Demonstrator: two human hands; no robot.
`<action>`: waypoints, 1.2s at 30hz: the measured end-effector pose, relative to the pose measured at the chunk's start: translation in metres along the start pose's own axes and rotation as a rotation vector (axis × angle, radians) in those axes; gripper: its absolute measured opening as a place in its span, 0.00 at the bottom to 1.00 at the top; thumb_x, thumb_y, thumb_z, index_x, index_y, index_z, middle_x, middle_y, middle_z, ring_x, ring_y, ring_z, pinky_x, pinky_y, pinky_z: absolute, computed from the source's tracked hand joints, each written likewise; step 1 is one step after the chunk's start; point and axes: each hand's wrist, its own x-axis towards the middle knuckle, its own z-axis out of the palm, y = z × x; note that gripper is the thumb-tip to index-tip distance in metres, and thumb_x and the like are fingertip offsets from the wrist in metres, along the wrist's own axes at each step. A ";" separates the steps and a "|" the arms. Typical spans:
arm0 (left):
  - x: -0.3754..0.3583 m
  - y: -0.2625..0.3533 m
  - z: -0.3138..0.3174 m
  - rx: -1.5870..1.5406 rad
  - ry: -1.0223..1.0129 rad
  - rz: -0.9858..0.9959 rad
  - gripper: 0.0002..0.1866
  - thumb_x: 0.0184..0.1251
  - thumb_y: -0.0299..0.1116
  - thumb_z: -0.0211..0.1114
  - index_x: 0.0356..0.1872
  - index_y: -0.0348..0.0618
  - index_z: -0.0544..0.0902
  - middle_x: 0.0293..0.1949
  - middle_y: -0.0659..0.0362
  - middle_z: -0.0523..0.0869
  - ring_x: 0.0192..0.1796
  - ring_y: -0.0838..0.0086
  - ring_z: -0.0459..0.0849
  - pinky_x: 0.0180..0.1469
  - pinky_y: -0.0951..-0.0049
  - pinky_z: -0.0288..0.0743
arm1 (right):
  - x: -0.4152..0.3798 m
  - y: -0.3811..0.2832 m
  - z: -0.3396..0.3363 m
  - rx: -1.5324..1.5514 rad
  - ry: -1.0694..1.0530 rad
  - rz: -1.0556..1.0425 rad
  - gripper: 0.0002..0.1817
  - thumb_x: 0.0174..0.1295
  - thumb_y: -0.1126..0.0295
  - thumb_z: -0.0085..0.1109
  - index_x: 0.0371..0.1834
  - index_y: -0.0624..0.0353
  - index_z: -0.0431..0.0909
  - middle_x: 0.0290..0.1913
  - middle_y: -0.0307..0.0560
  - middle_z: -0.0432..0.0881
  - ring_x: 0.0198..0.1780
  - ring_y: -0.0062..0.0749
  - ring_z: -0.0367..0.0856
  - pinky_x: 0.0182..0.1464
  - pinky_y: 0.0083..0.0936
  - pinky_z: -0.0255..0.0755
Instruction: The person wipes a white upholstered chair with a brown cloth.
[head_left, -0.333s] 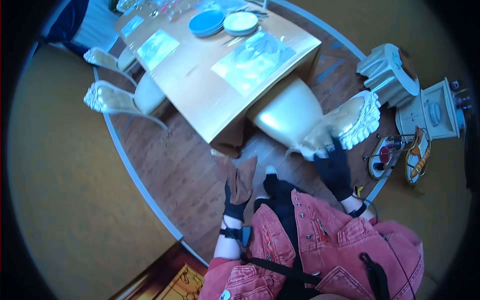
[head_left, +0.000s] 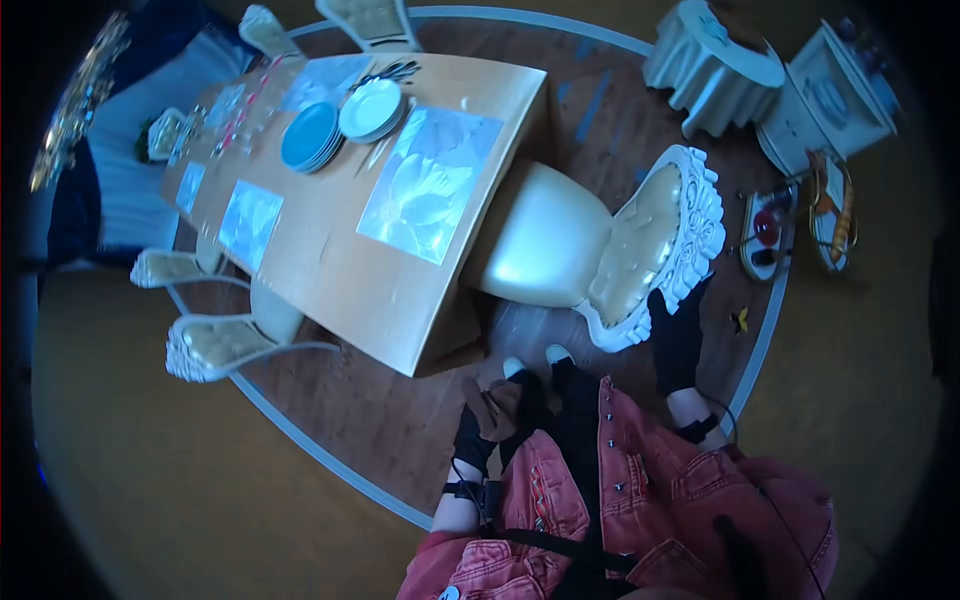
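Observation:
My left hand (head_left: 474, 440), in a black glove, holds a crumpled brown cloth (head_left: 494, 408) low in front of my body. My right hand (head_left: 678, 335), also gloved in black, has its thumb and fingers apart beside the carved white back of a tufted chair (head_left: 640, 245); whether it touches the frame I cannot tell. That chair's seat reaches toward the near end of the wooden table (head_left: 330, 300). On the table are a stack of blue plates (head_left: 310, 137), a stack of white plates (head_left: 371, 110) and a floral placemat (head_left: 430, 185).
More chairs (head_left: 220, 345) line the table's left side. At upper right are a draped round table (head_left: 710, 65) and a white cabinet (head_left: 825, 100). A tiered tray stand (head_left: 766, 230) with food is to the right. A yellow object (head_left: 740, 319) lies on the floor.
The view has turned, and the table and chairs appear rotated. My right hand is now at the outer edge of the chair back. The cloth remains in my left hand, now bunched lower.

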 end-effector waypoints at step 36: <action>0.336 -0.018 0.028 0.437 -0.133 0.235 0.40 0.72 0.42 0.76 0.78 0.32 0.71 0.70 0.44 0.84 0.72 0.55 0.82 0.73 0.62 0.75 | 0.077 0.083 -0.058 -0.356 0.948 -0.865 0.36 0.86 0.59 0.56 0.88 0.63 0.55 0.62 0.60 0.88 0.58 0.42 0.89 0.59 0.32 0.81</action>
